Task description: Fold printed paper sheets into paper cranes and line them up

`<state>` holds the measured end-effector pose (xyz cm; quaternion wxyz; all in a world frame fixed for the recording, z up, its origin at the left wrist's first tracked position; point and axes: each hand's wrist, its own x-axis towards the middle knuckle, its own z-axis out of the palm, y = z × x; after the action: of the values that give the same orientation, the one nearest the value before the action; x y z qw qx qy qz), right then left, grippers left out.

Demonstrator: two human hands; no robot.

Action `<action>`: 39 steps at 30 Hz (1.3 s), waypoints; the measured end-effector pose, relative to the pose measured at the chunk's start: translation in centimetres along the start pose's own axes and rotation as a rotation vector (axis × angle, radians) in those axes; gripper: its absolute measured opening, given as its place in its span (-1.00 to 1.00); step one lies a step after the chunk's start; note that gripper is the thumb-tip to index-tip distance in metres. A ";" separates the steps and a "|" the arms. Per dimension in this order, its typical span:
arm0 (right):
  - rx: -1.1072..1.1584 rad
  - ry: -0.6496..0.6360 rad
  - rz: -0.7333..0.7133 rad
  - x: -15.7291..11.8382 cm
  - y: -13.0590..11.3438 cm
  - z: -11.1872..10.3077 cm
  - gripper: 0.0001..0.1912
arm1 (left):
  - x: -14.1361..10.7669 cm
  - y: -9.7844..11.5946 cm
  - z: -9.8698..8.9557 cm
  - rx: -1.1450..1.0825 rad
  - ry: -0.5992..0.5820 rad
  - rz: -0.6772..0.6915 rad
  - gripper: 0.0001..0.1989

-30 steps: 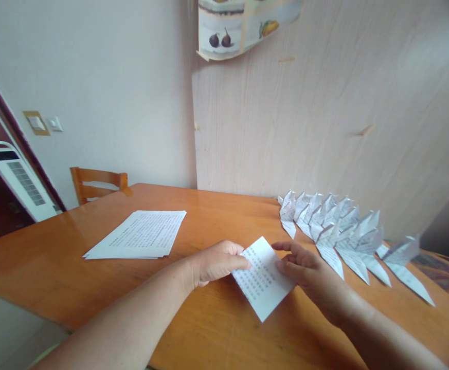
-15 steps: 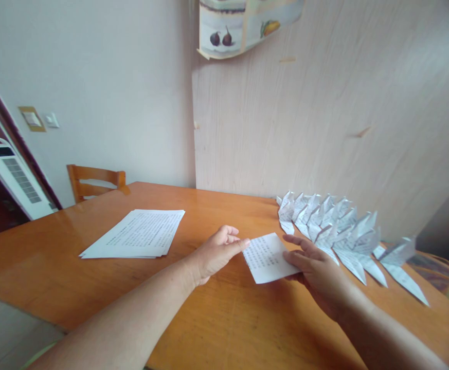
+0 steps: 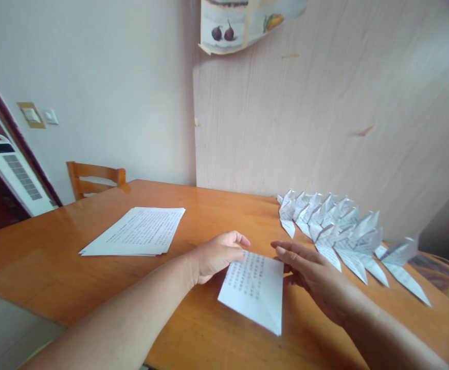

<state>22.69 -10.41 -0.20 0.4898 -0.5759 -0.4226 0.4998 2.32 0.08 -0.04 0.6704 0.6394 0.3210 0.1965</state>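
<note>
The person's left hand (image 3: 220,254) has its thumb over the near upper corner of a folded paper (image 3: 253,290) and appears to be pinching it, the index finger standing free of the sheet. The right hand (image 3: 305,264) is half-curled at the opposite upper corner, its lower fingers close against the edge; whether it grips or only steadies the paper cannot be told. The paper sits between the hands, its body slanting toward the person, printed side up, with a faint diagonal crease near the lower corner.

The step in hand seems to be turning or positioning the sheet between folds. The next move probably calls for both hands to hold the edges squarely, so that any crease runs true.

Beyond the left hand, a stack of printed sheets (image 3: 135,234) lies flat on the wooden table (image 3: 204,221). Beyond the right hand stand rows of folded paper pieces (image 3: 347,228), points upward, printed too. Characters run in lines on the held paper and the stack, but are too small and blurred to read. No brand is legible anywhere.
</note>
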 end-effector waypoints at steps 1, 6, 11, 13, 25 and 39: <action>-0.023 -0.035 0.004 -0.1 0.0 0.1 -0.48 | -0.1 0.0 0.1 0.017 -0.056 -0.015 -0.59; -0.161 -0.234 0.026 -0.5 1.0 0.7 -0.58 | -0.3 -0.5 0.5 0.080 -0.160 0.005 -0.55; -0.156 -0.165 0.007 0.0 1.6 0.7 -0.52 | 0.6 -1.0 0.1 0.273 0.206 0.211 -0.55; -0.156 -0.059 -0.002 0.4 1.7 0.5 -0.59 | 0.9 -1.2 0.0 0.434 0.387 0.348 -0.65; -0.336 -0.206 0.152 -0.2 0.7 0.4 -0.78 | 0.0 -1.7 0.9 0.957 -0.005 0.499 -0.73; -0.775 -0.466 -0.118 -0.7 0.2 -2.1 -0.63 | 0.1 -1.1 -0.5 1.030 -0.156 0.500 -0.71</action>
<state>24.66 -11.43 -0.24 0.1576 -0.5639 -0.7095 0.3921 1.88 0.45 -1.12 0.2273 0.9524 0.1640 0.1195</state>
